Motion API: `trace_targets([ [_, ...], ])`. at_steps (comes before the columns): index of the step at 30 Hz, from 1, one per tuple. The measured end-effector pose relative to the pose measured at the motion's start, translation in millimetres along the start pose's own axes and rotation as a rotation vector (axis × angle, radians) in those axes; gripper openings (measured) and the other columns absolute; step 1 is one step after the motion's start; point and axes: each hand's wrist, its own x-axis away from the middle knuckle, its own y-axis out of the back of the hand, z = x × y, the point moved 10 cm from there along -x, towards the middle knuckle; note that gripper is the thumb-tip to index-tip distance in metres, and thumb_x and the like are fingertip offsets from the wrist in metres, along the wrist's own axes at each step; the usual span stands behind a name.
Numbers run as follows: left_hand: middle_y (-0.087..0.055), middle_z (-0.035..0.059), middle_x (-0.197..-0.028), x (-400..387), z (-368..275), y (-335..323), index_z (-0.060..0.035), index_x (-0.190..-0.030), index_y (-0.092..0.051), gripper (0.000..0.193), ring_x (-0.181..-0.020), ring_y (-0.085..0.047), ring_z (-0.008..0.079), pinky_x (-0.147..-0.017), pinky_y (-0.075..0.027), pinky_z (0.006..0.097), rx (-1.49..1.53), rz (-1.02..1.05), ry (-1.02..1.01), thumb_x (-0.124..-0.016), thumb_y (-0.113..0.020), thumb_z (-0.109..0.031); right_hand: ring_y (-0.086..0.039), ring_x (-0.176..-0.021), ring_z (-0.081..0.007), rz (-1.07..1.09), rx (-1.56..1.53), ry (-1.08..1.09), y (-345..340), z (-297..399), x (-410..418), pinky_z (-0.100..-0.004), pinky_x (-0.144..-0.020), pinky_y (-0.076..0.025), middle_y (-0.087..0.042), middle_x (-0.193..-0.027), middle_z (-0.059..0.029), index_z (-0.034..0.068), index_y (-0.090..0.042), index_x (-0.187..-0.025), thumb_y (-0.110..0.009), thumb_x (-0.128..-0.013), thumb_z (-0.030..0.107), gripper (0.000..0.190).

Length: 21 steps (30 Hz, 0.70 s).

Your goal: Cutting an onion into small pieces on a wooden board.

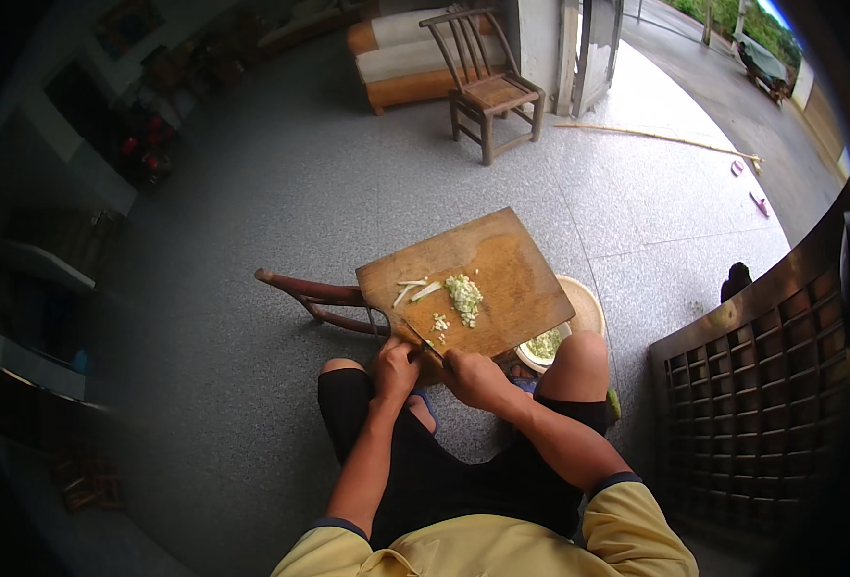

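A wooden cutting board [519, 288] lies before me, seemingly on a chair whose legs or back jut out to the left. My right hand [474, 376] is closed around the handle of a knife [423, 344], its blade at the board's near left edge. My left hand [397, 368] is at the near left corner, close to the blade; whether its fingers hold something is hidden. Pale green chopped vegetable [463, 296] forms a heap mid-board, with smaller bits nearer me. Several cut vegetable strips [425, 291] lie left of the heap.
Under the board's right side are a bowl of chopped vegetable [542, 345] and a round woven tray [582, 303]. A wooden chair [497, 94] stands beyond, near a bench. Dark latticework furniture [749, 389] rises at right. A long stick [656, 135] lies by the doorway.
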Motion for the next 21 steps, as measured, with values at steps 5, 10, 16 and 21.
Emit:
trace_targets([
  [5, -0.062, 0.0182, -0.084, -1, 0, -4, -0.0026, -0.081, -0.069, 0.011, -0.084, -0.061, 0.0388, -0.074, -0.050, 0.0459, -0.027, 0.019, 0.013, -0.071, -0.070, -0.007, -0.061, -0.076, -0.0456, -0.001, 0.012, 0.031, -1, 3, -4, -0.0521, -0.066, -0.048, -0.062, -0.076, -0.0261, -0.001, -0.055, -0.087, -0.060, -0.088, 0.024, 0.025],
  [10, -0.061, 0.0183, -0.083, 1, 1, -7, -0.0024, -0.078, -0.066, 0.010, -0.079, -0.061, 0.0392, -0.070, -0.050, 0.0461, -0.083, 0.013, 0.041, -0.072, -0.071, -0.009, -0.061, -0.077, -0.0457, -0.023, 0.006, -0.009, -2, -1, -10, -0.0524, -0.067, -0.048, -0.062, -0.077, -0.0269, 0.000, -0.055, -0.087, -0.061, -0.087, 0.025, 0.026],
  [16, -0.061, 0.0169, -0.081, 3, -2, 5, -0.0027, -0.084, -0.070, 0.012, -0.077, -0.063, 0.0358, -0.069, -0.050, 0.0430, 0.054, -0.084, 0.000, -0.074, -0.072, -0.009, -0.061, -0.078, -0.0460, -0.047, 0.031, -0.053, 6, -10, -8, -0.0522, -0.070, -0.048, -0.062, -0.078, -0.0271, -0.001, -0.056, -0.090, -0.061, -0.086, 0.023, 0.025],
  [21, -0.062, 0.0154, -0.081, 7, 3, 10, -0.0031, -0.083, -0.071, 0.013, -0.078, -0.063, 0.0344, -0.070, -0.050, 0.0424, 0.029, -0.037, 0.052, -0.075, -0.074, -0.012, -0.061, -0.078, -0.0458, -0.021, 0.013, -0.016, 3, -11, 0, -0.0516, -0.070, -0.048, -0.062, -0.077, -0.0267, -0.001, -0.057, -0.091, -0.060, -0.086, 0.022, 0.024],
])
